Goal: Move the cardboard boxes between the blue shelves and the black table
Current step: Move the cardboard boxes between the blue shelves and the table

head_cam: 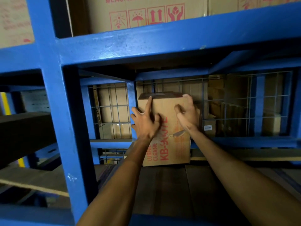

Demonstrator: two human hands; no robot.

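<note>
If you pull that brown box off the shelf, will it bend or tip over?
The box probably stays stiff: its sides look flat and square. It may tip towards the person, since it stands tall and both the left hand and right hand hold it near the top. The torn tape on its front hints the flaps could loosen.

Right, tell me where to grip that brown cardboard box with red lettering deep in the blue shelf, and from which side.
Take the brown cardboard box with red lettering by its two far top corners, reaching in from the open front of the blue shelf. It stands tall at the back against the wire mesh, so its sides are best reached from above. The left hand and right hand already sit there.
</note>
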